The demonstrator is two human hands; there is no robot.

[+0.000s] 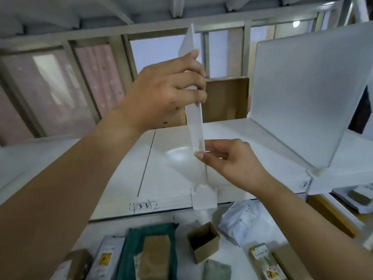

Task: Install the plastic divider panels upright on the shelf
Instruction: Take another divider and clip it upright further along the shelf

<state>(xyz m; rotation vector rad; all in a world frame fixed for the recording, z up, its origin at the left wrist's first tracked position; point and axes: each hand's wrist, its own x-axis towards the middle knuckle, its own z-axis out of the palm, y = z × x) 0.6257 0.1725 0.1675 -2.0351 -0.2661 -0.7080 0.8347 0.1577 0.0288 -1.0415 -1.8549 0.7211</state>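
White shelf [125, 174] background blurs; left hand [161, 93] hides divider panel [194, 126] middle.

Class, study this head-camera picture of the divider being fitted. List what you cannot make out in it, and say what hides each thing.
- Middle of the divider panel: head view, covered by the left hand.
- Panel's lower end at the front clip: head view, clear plastic and blur hide whether it is seated.
- Handwritten label on the shelf edge: head view, too small and blurred.
- Cardboard box contents: head view, hidden by its own side.
- Right hand: its fingertips lie behind the panel.
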